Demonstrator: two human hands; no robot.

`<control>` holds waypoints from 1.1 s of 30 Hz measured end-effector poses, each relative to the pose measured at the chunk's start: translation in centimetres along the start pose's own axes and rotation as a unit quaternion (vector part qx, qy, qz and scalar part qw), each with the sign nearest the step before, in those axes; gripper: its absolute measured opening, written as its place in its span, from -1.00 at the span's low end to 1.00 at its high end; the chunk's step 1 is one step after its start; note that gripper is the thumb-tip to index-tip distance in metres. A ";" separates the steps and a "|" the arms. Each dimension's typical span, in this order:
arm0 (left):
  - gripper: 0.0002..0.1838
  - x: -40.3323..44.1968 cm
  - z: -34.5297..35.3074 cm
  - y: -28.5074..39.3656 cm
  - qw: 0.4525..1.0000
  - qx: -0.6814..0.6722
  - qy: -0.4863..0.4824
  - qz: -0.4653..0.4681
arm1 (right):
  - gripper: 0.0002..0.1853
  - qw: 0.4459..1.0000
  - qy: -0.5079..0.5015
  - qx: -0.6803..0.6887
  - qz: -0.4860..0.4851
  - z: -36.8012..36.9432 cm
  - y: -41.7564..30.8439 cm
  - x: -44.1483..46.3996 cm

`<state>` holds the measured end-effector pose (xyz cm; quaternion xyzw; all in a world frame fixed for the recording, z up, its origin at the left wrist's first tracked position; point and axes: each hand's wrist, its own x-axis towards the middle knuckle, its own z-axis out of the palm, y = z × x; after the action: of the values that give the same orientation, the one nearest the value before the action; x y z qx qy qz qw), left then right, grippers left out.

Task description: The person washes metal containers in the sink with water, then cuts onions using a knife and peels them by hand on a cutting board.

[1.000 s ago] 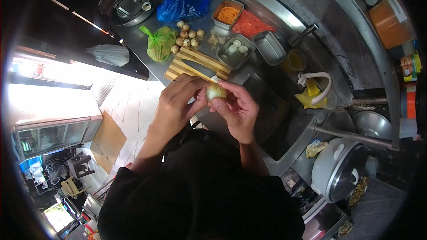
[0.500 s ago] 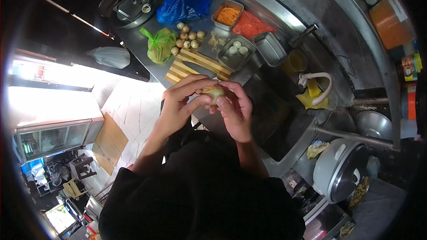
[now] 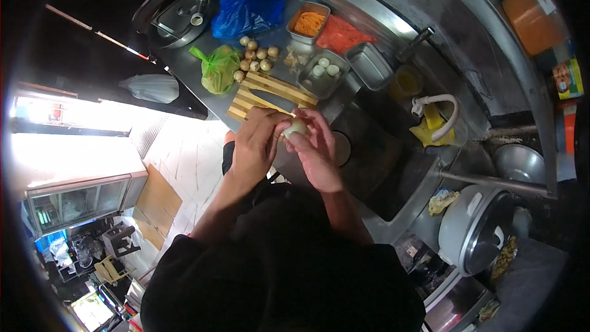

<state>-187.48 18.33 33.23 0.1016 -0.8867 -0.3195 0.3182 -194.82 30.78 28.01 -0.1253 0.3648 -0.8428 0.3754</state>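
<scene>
A partly peeled onion [image 3: 296,128], pale with some brownish skin near its top, is between my two hands in front of my body. My left hand [image 3: 257,139] pinches at its upper left side, fingers bent over it. Around its right side curl the fingers of my right hand [image 3: 319,150], thumb lying on the front. Just beyond them is a striped wooden cutting board [image 3: 244,101] with a knife [image 3: 270,98] lying flat on it. A metal tray [image 3: 313,89] to the right holds 3 peeled white onions [image 3: 326,67]. Unpeeled onions [image 3: 253,55] sit in a cluster behind the board.
Behind are a green bag [image 3: 220,71], a blue bag [image 3: 246,9], a tray of orange strips [image 3: 309,23], a red bag [image 3: 344,35] and a metal tray [image 3: 369,66]. Onion skins [image 3: 296,59] lie nearby. Right: a sink [image 3: 375,157], a faucet [image 3: 455,107] and a lidded pot [image 3: 470,227].
The onion has turned in my hands and shows more of its pale flesh. My left fingers have shifted across its top. The view has moved slightly.
</scene>
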 end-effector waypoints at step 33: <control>-0.62 -0.2 2.7 -4.2 0.741 -0.474 -0.054 -0.472 | -0.57 0.998 -0.002 -0.054 0.011 -3.5 0.9 2.1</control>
<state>-189.06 16.48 28.87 0.3256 -0.4750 -0.8131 0.0849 -197.46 30.68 24.84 -0.1429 0.4106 -0.8175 0.3777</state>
